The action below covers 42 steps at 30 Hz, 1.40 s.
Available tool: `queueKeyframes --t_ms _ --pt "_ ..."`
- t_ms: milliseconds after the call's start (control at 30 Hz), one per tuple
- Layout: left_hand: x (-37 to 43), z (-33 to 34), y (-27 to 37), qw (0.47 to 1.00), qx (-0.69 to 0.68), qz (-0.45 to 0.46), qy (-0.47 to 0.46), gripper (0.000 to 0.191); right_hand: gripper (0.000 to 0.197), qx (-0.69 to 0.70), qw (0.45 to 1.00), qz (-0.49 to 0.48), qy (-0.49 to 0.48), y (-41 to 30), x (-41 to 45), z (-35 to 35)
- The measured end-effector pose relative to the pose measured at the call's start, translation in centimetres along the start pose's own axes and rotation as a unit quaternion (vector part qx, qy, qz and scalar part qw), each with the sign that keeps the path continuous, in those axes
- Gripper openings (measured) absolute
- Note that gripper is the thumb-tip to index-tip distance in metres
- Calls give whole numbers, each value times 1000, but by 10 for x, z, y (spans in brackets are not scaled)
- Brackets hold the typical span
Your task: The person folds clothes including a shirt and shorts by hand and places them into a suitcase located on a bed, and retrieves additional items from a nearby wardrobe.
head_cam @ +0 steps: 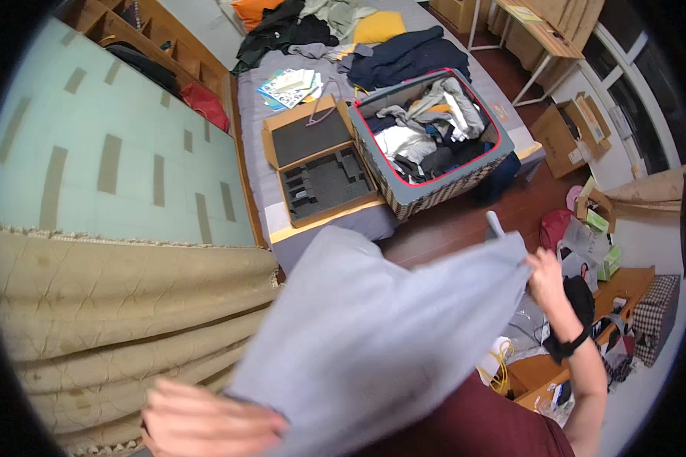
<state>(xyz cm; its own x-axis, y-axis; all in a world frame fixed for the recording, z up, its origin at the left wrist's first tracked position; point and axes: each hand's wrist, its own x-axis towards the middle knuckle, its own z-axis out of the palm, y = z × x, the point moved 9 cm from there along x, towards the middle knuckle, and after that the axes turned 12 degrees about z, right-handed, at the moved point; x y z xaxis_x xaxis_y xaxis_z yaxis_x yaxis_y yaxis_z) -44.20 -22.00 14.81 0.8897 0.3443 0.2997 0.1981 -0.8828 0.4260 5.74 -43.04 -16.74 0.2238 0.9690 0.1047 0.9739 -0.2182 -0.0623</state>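
Note:
A light grey-blue cloth (377,320), blurred by motion, is stretched between my two hands in front of my body. My left hand (211,420), low at the left, grips one edge of it. Further up on the right, my right hand (545,275) pinches its opposite corner; a dark band is on that wrist. Beyond the cloth stands a fabric storage box (403,200) with a red-edged rim, filled with crumpled clothes (434,128). Beside it lies an open cardboard box (331,217) with black foam inside. Whether the cloth is a garment, I cannot tell.
Books (291,85), dark clothes (409,57) and a yellow cushion (379,27) lie on the bed (251,120). A beige curtain (120,303) hangs at the left below a frosted panel (131,160). Bags and a cluttered wooden desk (629,285) stand at the right.

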Motion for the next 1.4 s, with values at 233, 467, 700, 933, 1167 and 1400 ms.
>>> queueKeyframes --t_ms 233,467,700,933,1167,1400 --pt "44 95 72 900 -304 210 -233 33 17 38 983 97 -150 -9 -121 55" --pt "90 112 92 822 -433 207 -305 43 19 243 895 374 12 52 -130 9" --pt "86 128 111 720 -534 252 -364 51 30 210 857 468 53 118 -142 -58" --pt "68 169 120 592 -647 264 -402 68 32 239 871 416 109 104 -168 -75" --pt "77 230 102 758 -562 8 -331 41 25 237 856 446 109 86 -197 -45" --pt "78 225 152 774 -419 257 -400 85 16 140 915 378 23 101 -127 -39"
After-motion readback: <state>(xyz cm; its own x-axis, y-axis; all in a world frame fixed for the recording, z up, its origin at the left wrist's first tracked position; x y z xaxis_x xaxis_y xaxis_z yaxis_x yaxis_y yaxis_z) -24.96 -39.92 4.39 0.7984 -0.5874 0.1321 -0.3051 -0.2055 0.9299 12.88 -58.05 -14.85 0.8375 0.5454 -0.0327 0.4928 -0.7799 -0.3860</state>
